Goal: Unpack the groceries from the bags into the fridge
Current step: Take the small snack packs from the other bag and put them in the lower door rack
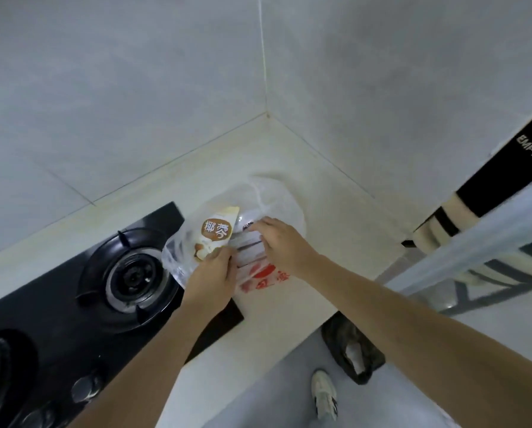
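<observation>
A clear plastic grocery bag (277,199) with red print lies on the pale counter (335,217) in the corner, beside the stove. My left hand (215,273) grips the lower end of a white and brown snack packet (216,233) that sticks up out of the bag's mouth. My right hand (280,242) reaches into the bag, fingers curled around white packaging (249,247) inside; how firmly it holds that packaging is hard to tell. The fridge is out of view.
A black gas stove (128,273) with a burner sits left of the bag, its knobs near the front edge. Grey tiled walls meet behind the counter. A dark bin (351,350) and a shoe (325,393) are on the floor below. A metal rack (474,242) with a towel stands at right.
</observation>
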{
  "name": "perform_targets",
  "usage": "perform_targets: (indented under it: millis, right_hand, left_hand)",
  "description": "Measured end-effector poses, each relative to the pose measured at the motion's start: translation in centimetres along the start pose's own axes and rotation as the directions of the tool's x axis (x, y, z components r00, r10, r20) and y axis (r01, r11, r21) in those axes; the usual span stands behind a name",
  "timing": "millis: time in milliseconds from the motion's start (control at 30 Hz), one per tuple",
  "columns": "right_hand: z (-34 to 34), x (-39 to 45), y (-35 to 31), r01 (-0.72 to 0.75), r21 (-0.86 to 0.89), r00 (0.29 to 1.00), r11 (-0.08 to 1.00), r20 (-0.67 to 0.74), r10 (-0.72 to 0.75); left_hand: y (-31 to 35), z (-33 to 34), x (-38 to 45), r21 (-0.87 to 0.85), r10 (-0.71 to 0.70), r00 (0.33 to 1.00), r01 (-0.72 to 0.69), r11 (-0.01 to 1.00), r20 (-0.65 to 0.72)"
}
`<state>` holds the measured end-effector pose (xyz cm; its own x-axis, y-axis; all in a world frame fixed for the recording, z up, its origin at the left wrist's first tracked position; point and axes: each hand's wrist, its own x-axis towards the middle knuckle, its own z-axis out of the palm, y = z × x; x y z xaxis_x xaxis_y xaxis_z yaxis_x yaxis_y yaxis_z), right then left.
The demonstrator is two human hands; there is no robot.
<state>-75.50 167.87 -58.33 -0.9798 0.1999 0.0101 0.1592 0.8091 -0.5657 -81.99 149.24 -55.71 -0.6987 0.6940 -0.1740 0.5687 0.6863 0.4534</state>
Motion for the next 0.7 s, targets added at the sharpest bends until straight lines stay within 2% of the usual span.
perform_targets:
  millis: [67,200,300,367,500,700]
  right_hand:
    - [1.2,2.3,1.4,0.056,-0.062,0.994,0.996,0.102,-0.05]
    - [2.9,4.0,3.9,0.087,-0.15,0.964,0.985,0.263,-0.045]
    - [3.4,3.7,5.2,0.116,-0.213,0.956,0.97,0.287,-0.052]
    - [3.3,3.5,6.0,0.131,-0.25,0.953,0.959,0.297,-0.053]
    - [2.7,3.9,7.3,0.159,-0.32,0.939,0.934,0.342,-0.043]
    - [2.5,4.0,8.3,0.188,-0.323,0.96,0.927,0.258,-0.104]
  left_hand:
    - [-0.9,0.8,2.6,0.049,-0.015,1.0,0.015,0.999,-0.01]
    - [-1.2,2.3,6.3,0.163,0.011,0.994,-0.029,0.986,0.112]
    - [-0.9,3.6,7.7,0.178,0.065,0.978,-0.101,0.979,0.201]
    - [-1.2,4.6,8.2,0.218,0.054,0.975,-0.101,0.971,0.215]
    - [-2.0,5.8,8.8,0.258,0.012,0.987,-0.053,0.965,0.158]
    - [-2.3,5.7,9.3,0.299,0.02,0.996,-0.045,0.953,0.085]
